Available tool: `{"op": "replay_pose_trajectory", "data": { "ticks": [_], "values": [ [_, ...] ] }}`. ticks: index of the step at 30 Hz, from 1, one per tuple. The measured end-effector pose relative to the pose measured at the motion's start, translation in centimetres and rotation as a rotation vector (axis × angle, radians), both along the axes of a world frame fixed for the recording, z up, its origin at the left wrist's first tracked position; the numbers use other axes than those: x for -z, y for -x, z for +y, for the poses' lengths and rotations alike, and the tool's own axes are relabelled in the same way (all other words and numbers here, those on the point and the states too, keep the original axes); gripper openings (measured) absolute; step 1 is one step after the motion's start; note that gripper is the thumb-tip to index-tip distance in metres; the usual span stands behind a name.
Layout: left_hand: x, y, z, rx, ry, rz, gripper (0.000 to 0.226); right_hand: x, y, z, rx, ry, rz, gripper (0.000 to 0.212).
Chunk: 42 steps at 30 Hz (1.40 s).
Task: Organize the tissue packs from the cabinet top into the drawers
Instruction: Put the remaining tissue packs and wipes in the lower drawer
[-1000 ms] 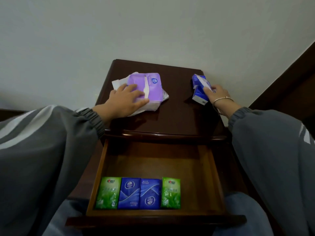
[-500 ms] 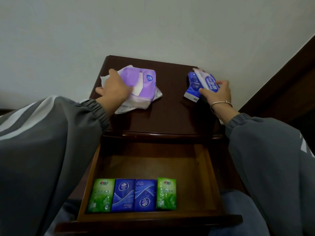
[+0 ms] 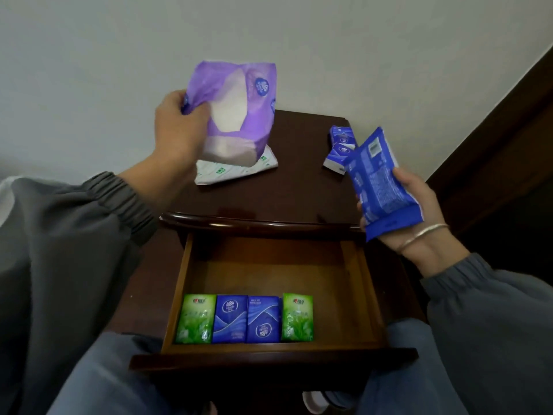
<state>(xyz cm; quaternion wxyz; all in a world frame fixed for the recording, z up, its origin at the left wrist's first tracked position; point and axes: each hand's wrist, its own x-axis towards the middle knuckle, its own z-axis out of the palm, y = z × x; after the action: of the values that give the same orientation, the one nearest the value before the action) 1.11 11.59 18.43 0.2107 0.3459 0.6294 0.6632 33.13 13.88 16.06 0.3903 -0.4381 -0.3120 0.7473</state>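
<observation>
Holding two packs above the surface point(image 3: 284, 196), you pinch the purple pack's point(image 3: 239, 109) soft corner with your left hand point(image 3: 179, 130) and curl your right hand point(image 3: 416, 211) around the blue pack point(image 3: 378, 181); both look light and squashy, so grip their middles before lowering into the near drawer point(image 3: 269, 271)

No txt fully legible. Round white logo on purple plastic tissue pack point(image 3: 239, 94), upper centre; red logo on green pocket tissue pack point(image 3: 195, 319), lower centre; blurred fine print + barcode on blue plastic tissue pack point(image 3: 378, 178), right.
</observation>
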Motion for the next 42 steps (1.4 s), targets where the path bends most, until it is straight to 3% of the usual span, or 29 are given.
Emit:
{"op": "replay_pose_trajectory", "data": {
  "ticks": [4,9,12,13,18,24,30,33,36,39,42],
  "values": [
    [-0.1,1.1,-4.4,0.187,0.112,-0.366,0.011,0.9,-0.5,-3.4,-0.206,0.124,0.091,0.052],
    [1.6,3.6,-10.0,0.447,0.399,-0.342,0.021,2.7,-0.8,-6.1,-0.378,0.185,-0.077,0.077],
    [2.8,4.6,-12.8,0.478,0.464,-0.332,0.016,3.8,0.0,-7.0,-0.572,-0.072,-0.484,0.036],
    [3.2,4.9,-13.6,0.482,0.475,-0.337,0.016,4.3,0.4,-7.2,-0.631,-0.182,-0.618,0.033],
    [4.7,6.3,-16.5,0.393,0.498,-0.386,0.009,7.7,4.0,-7.6,-0.825,-0.545,-0.896,0.057],
    [6.1,8.1,-18.4,0.287,0.455,-0.421,0.011,12.4,9.4,-6.4,-0.893,-0.805,-1.085,0.066],
    [6.8,8.7,-18.9,0.252,0.430,-0.447,0.012,14.5,13.3,-4.3,-0.927,-0.880,-1.093,0.070],
    [7.1,8.6,-18.9,0.259,0.420,-0.465,0.014,15.4,14.2,-4.3,-0.985,-0.823,-1.024,0.074],
    [7.5,8.6,-18.8,0.250,0.412,-0.484,0.016,15.9,13.9,-4.2,-0.866,-0.693,-0.955,0.071],
    [7.9,8.3,-18.5,0.251,0.421,-0.489,0.018,16.4,12.8,-4.5,-0.692,-0.675,-1.133,0.062],
    [8.1,7.4,-18.2,0.286,0.435,-0.491,0.022,16.5,12.8,-5.7,-0.749,-0.611,-1.055,0.056]
  ]
}}
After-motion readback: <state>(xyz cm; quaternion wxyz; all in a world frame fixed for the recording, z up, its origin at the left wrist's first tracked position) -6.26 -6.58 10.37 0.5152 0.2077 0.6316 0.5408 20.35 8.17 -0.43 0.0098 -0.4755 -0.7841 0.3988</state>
